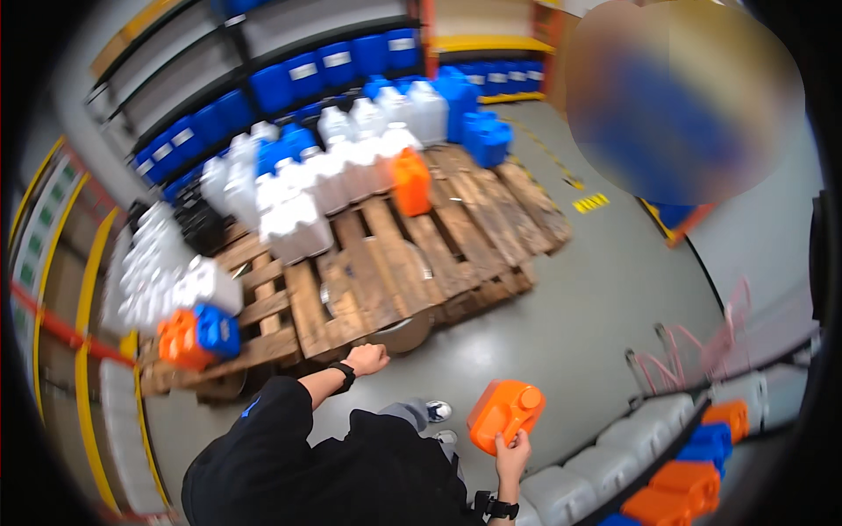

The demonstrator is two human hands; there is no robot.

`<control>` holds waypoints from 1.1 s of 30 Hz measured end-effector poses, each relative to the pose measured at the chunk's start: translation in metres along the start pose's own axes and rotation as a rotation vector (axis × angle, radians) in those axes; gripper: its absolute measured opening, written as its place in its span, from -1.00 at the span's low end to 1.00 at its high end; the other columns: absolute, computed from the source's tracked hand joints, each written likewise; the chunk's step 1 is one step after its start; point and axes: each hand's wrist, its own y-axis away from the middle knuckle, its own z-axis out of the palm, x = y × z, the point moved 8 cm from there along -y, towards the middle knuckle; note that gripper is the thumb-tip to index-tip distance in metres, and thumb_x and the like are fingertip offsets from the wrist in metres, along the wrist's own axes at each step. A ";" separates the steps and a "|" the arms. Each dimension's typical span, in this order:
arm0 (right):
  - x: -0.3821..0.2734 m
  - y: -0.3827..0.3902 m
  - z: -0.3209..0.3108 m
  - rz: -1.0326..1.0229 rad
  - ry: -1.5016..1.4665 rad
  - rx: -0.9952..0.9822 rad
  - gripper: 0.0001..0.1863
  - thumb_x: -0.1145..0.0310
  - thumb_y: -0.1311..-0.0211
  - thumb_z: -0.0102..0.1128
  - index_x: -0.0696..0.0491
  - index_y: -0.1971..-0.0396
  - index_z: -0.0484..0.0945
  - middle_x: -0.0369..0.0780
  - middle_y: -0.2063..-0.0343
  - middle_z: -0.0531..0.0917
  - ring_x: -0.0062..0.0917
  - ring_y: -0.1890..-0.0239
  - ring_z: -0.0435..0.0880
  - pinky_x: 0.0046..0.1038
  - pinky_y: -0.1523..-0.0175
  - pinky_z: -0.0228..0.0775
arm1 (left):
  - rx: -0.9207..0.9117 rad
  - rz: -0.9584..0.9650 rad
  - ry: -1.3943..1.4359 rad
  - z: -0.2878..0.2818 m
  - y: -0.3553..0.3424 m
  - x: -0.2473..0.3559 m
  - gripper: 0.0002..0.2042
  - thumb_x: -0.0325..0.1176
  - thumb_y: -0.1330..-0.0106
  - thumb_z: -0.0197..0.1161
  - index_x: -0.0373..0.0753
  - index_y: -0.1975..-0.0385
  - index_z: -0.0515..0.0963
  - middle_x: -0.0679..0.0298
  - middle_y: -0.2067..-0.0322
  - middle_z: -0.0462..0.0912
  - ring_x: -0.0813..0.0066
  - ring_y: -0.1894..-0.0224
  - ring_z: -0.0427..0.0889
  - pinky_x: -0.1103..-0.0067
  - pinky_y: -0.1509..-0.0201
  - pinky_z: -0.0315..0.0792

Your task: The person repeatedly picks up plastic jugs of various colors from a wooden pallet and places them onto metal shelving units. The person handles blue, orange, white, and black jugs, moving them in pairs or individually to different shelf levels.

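the person's right hand [513,456] gripped an orange jug [498,412], its fingers closed on the end nearest the body, while the capped end pointed away; whether they wrapped the handle, i could not tell. the jug hung tilted above the grey floor [491,351], well apart from the near edge of the wooden pallet deck [381,276]. the left hand [367,358] was curled into a loose fist beside that near edge, and a dark watch [345,375] sat on its wrist. on the deck, an orange canister [410,182] stood upright toward the far edge, close to a blurred group of white jugs [294,219]. blue jugs [485,138] stood by the far right corner. at the near left corner, orange containers [182,340] stood just beside a blue container [216,330], with more white bottles [156,254] behind them along the left edge. to the right of the held jug, pale canisters [605,465] made a row, and orange and blue cans [688,482] lined up next to it. blue drums [303,74] filled a black shelf [180,66] beyond the deck's far edge.
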 end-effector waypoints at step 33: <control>-0.137 0.375 0.552 -0.796 0.479 -1.492 -0.31 0.19 -0.14 0.42 0.16 -0.21 0.37 -0.15 0.29 0.69 -0.48 0.34 0.72 -0.43 0.20 0.57 | 1.018 -0.887 0.869 0.047 0.605 -0.281 -0.55 0.00 -0.21 0.31 -0.36 0.27 0.55 -0.07 0.35 0.68 -0.10 0.24 0.66 0.23 0.17 0.53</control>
